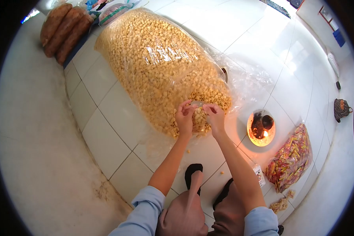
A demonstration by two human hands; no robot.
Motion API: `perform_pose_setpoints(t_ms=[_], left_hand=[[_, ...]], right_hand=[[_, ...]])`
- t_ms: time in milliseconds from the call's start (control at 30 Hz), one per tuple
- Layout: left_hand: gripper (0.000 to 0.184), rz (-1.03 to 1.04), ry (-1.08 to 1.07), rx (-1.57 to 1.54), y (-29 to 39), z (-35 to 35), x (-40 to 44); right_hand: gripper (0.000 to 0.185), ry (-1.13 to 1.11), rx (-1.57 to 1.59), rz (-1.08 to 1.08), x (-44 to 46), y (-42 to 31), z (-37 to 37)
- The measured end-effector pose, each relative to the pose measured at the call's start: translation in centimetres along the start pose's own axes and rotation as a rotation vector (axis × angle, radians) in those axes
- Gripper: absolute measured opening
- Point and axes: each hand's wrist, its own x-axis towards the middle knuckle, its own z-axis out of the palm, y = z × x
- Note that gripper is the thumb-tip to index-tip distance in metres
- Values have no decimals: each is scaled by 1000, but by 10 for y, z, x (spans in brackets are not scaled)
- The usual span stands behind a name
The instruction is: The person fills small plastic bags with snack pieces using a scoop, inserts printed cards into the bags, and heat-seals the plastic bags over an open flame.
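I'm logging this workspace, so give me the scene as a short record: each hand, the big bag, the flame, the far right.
Left hand: pinching small clear bag
Right hand: pinching same bag, opposite side
Big bag: clear, full of yellowish pieces, lying on tiled floor
Flame: on plate, right of big bag
Beyond plate: bag of colourful packets

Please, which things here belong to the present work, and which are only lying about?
Likely the job's:
small clear bag, held by left hand and right hand
large bag of yellow pieces
dish with flame, perhaps

Likely just lying about:
brown handbag
brown-filled bags, top left
bag of colourful packets, perhaps
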Motion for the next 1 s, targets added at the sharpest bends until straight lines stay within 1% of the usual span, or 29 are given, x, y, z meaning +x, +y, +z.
perform_pose_setpoints(t_ms=[33,100,133,200,233,300,333,400,433,500,533,600,633,667,833,900,1000], left_hand=[[26,3,-3,-1,4,3,-1],[26,-54,-54,-76,16,17,-7],[26,-57,-68,-82,25,25,-9],[23,-63,-265,-47,46,45,-17],[23,-61,-266,-47,47,43,-17],[17,-7,-335,33,65,67,-31],[17,-4,-336,33,68,69,-35],[11,-45,-347,-24,92,95,-55],[11,-43,-348,-24,95,96,-57],[8,1,-410,-132,114,118,-77],[8,3,-410,-131,113,118,-79],[8,49,-494,-150,126,135,-92],[8,51,-495,-149,126,134,-95],[8,59,-534,-109,132,140,-97],[9,9,-613,-22,134,145,-102],[9,-24,-639,28,123,150,-102],[9,-5,-629,94,98,153,-106]], right_hand=[[12,1,1,-4,-1,-6,0],[12,36,85,-150,-6,-23,-5],[12,48,82,-158,-11,-35,-11],[8,67,37,-251,-28,-63,-28],[8,67,38,-253,-29,-63,-31],[10,69,49,-385,-45,-90,-53],[10,68,50,-388,-50,-94,-56],[15,67,46,-401,-72,-130,-74],[15,67,47,-403,-73,-130,-76],[17,-1,117,-477,-89,-154,-95],[17,12,80,-476,-90,-155,-97],[15,39,97,-507,-104,-178,-109],[15,53,118,-482,-108,-178,-111],[13,71,162,-517,-111,-183,-119],[11,128,150,-520,-119,-186,-134],[10,153,150,-492,-116,-175,-147],[9,188,186,-462,-116,-155,-162]])
